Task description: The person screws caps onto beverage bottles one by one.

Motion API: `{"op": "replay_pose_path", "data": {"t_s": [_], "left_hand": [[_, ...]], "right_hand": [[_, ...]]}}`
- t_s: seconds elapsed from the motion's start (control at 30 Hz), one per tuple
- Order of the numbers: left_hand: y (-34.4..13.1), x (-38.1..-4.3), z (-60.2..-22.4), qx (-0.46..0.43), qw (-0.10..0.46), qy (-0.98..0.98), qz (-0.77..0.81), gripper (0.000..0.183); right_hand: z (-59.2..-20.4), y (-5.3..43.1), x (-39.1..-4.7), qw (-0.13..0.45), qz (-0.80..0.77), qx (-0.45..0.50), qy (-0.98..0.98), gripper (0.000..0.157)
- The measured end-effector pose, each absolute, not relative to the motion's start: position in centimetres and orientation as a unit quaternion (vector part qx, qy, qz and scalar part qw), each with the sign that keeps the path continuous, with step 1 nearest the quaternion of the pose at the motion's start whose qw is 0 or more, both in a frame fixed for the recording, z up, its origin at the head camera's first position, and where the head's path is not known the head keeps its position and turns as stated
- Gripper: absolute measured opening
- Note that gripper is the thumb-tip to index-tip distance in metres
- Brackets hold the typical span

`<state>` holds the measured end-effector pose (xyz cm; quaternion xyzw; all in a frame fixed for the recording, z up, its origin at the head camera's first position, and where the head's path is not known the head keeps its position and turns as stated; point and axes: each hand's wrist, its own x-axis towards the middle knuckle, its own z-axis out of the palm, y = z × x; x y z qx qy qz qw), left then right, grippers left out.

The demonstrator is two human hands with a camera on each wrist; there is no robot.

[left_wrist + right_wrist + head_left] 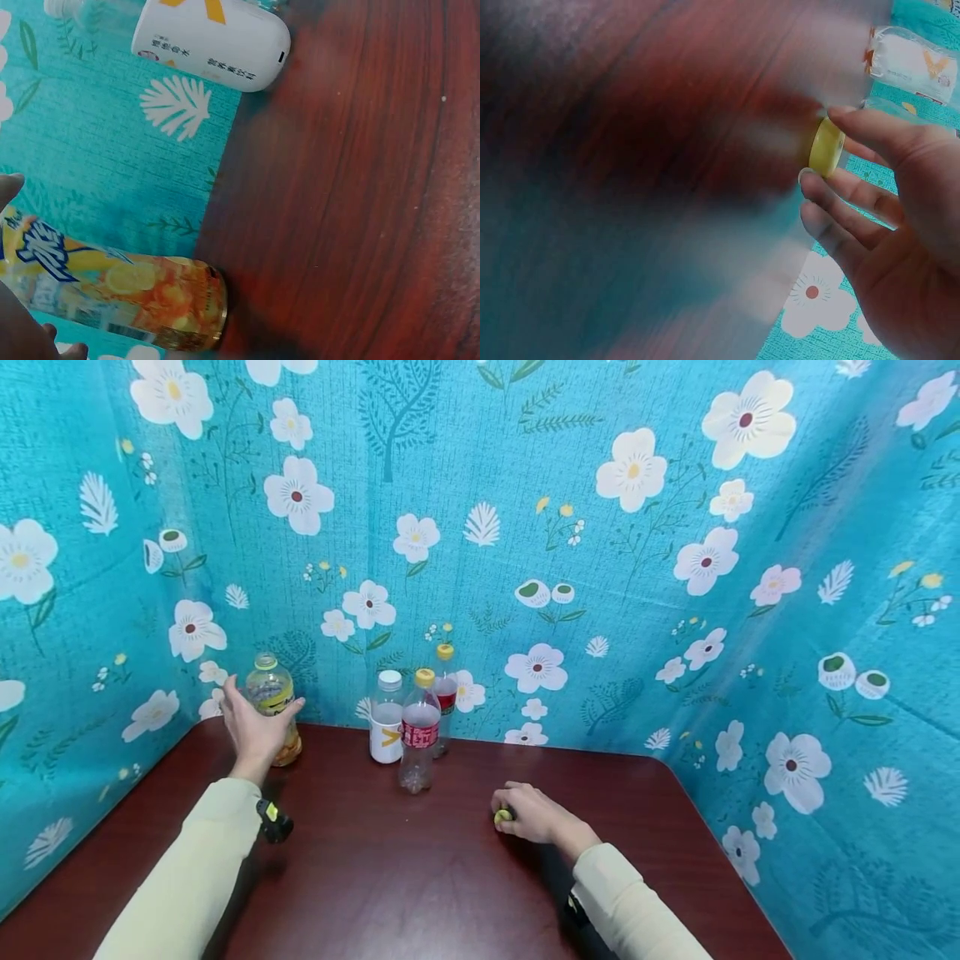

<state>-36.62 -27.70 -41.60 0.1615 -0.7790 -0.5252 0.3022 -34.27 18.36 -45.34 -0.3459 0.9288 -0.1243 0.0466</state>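
Observation:
At the back left, a capless iced tea bottle (275, 693) with a yellow label stands upright on the table. My left hand (255, 727) is spread around it, thumb on the right side and a finger on the left, both looking a little apart from the plastic. In the left wrist view, the lower part of the bottle (165, 292) shows between thumb and fingers. My right hand (536, 814) pinches a yellow bottle cap (826, 148) between thumb and fingertips, low over the table right of centre.
A white-capped bottle (386, 727), a yellow-capped bottle with a pink label (420, 735) and another yellow-capped bottle (446, 693) stand together near the back edge of the dark red table (360, 860). Floral blue cloth (465, 568) hangs behind and at both sides.

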Motion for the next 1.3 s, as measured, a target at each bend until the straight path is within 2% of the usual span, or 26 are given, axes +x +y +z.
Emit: {"op": "replay_pose_path", "data": {"t_s": [0.1,0.57,0.97,1.13,1.3], "left_hand": [[-27.9,-36.6,-41.9,0.169,0.284,-0.773,-0.542,0.106],[-28.4,-35.9,-43.2,0.178,0.277,-0.793,-0.513,0.081],[-26.7,-34.0,-41.9,0.115,0.282,-0.826,-0.475,0.084],[-25.4,-33.0,-41.0,0.083,0.27,-0.839,-0.465,0.086],[-24.0,-32.0,-40.5,0.042,0.232,-0.849,-0.473,0.087]], "right_hand": [[-45.5,18.6,-34.2,0.041,-0.132,-0.345,0.928,0.01],[-45.5,19.5,-33.7,0.041,-0.19,-0.362,0.911,0.014],[-41.9,19.4,-33.9,-0.009,-0.214,-0.368,0.905,0.021],[-40.8,19.2,-33.6,-0.015,-0.231,-0.376,0.897,0.017],[-40.2,19.0,-33.3,-0.015,-0.252,-0.37,0.894,0.01]]}}
